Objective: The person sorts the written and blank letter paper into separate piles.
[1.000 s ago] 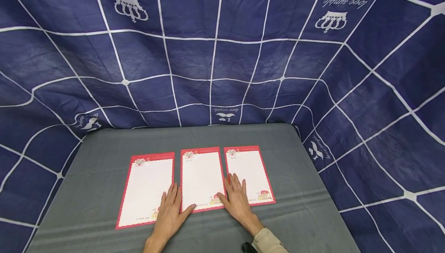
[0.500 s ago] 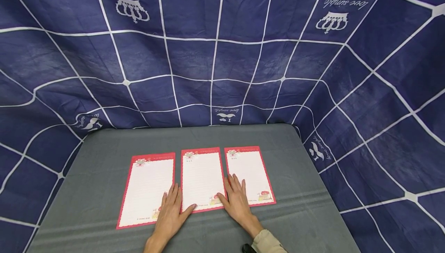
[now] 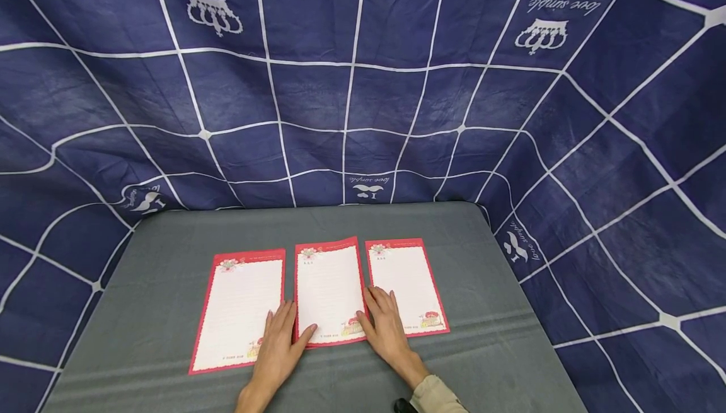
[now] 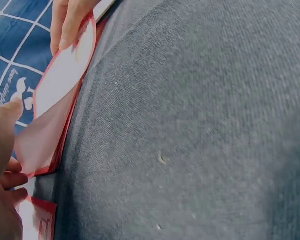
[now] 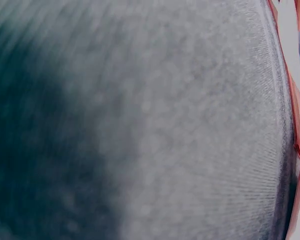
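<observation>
Three white, red-bordered pads of lined letter paper lie side by side. On the middle pad, the top sheet of letter paper (image 3: 329,290) bows upward in the left wrist view, with red edges of the pad (image 4: 65,142) beneath it. My left hand (image 3: 275,343) holds its left edge, thumb above and fingertips at the side. On the opposite edge, my right hand (image 3: 386,331) pinches the sheet, thumb over its lower right corner. The left pad (image 3: 238,306) lies partly under my left hand; the right pad (image 3: 399,280) is beside my right fingers.
A grey cloth covers the table (image 3: 482,362). Blue curtains (image 3: 317,98) with white grid lines hang behind it and along both sides. A beige sleeve (image 3: 437,394) and a black wrist strap (image 3: 405,405) show at my right arm.
Both hands have drawn slightly inward and down onto the middle pad's edges. Its top sheet has lifted and bowed, its upper right corner rising. The outer pads stay put.
</observation>
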A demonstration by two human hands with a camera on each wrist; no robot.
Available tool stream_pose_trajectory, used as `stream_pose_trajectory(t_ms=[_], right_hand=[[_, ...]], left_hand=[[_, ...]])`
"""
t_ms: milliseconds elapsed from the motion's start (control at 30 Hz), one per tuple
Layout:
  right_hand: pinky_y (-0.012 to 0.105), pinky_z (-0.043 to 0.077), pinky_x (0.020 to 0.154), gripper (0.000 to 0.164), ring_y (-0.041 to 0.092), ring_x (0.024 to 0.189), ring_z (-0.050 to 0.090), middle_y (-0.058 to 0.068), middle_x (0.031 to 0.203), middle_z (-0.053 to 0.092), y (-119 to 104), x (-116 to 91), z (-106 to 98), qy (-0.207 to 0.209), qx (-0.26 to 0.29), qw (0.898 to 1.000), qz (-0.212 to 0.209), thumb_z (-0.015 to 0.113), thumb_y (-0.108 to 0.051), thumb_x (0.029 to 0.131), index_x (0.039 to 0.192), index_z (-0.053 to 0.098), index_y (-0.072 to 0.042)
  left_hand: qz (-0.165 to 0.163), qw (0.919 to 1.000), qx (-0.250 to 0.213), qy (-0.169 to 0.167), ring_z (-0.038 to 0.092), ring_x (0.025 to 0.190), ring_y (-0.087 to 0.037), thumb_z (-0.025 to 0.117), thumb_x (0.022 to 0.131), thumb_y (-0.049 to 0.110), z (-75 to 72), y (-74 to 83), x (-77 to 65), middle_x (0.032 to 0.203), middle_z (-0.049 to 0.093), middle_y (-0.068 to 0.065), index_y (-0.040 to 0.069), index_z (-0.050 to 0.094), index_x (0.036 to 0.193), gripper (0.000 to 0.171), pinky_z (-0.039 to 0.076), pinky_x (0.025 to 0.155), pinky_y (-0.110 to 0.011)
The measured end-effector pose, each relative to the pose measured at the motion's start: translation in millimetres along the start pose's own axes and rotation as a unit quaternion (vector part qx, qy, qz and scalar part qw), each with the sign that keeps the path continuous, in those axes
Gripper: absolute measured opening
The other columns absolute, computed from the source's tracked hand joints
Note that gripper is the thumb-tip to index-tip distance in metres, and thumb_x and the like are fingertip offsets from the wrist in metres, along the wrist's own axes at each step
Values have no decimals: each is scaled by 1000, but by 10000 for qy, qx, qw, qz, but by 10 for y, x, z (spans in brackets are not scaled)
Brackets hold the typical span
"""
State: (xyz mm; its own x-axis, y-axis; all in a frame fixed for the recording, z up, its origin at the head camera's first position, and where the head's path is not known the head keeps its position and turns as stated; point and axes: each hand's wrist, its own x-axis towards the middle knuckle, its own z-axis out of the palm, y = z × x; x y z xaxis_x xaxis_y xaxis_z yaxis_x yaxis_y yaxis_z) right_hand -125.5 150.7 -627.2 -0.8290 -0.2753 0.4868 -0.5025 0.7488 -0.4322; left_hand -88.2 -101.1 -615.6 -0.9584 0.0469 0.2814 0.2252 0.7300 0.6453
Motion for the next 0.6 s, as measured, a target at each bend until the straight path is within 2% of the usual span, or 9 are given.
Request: stream_pose_trajectory(t_ms=[100,167,267,333,433,533,600], right_hand=[[59,35,106,46,32,119,54,15,124,62,2,11,6,258,184,9995,-55,71,-15,92,132,60,5],[50,43,101,44,27,111,57,11,118,64,-2,15,7,408,325,9986,-27,72,-12,90,130,61,4],[35,50,85,43,20,99,58,7,107,66,-9,22,12,590,587,9965,59,73,-8,89,129,63,3],[27,50,72,42,15,88,58,4,98,66,-16,31,18,687,843,9940,146,73,-5,88,128,64,4],[18,46,59,38,9,73,55,3,89,63,-23,47,32,764,1371,9871,304,71,3,87,125,65,6],[14,45,53,36,8,66,55,6,85,61,-35,65,44,828,1890,9769,550,69,10,86,122,65,8],[15,47,53,35,12,66,58,10,86,62,-58,80,38,856,2147,9699,771,68,14,85,120,65,11]], left_hand=[[-219,9993,-319,18,42,132,-46,70,93,36,-10,23,19,136,52,-30,-13,51,135,67,18,113,-61],[-361,9979,-533,34,44,130,-45,69,94,33,-17,36,24,134,54,-28,-12,53,134,62,22,113,-60],[-499,9959,-747,123,47,128,-42,68,96,28,-24,56,23,131,56,-25,-10,54,134,56,31,108,-58],[-501,9952,-811,219,48,125,-41,68,96,23,-23,69,19,129,57,-23,-9,55,133,52,37,104,-57],[-398,9946,-837,465,53,119,-40,69,94,14,-16,92,16,122,60,-22,-10,58,129,43,42,98,-55],[-350,9924,-992,639,61,105,-32,68,93,5,-4,103,17,112,64,-17,-10,62,125,36,50,88,-45],[-410,9891,-1257,646,62,96,-26,67,92,0,-2,110,20,106,64,-13,-9,62,124,33,54,81,-35]])
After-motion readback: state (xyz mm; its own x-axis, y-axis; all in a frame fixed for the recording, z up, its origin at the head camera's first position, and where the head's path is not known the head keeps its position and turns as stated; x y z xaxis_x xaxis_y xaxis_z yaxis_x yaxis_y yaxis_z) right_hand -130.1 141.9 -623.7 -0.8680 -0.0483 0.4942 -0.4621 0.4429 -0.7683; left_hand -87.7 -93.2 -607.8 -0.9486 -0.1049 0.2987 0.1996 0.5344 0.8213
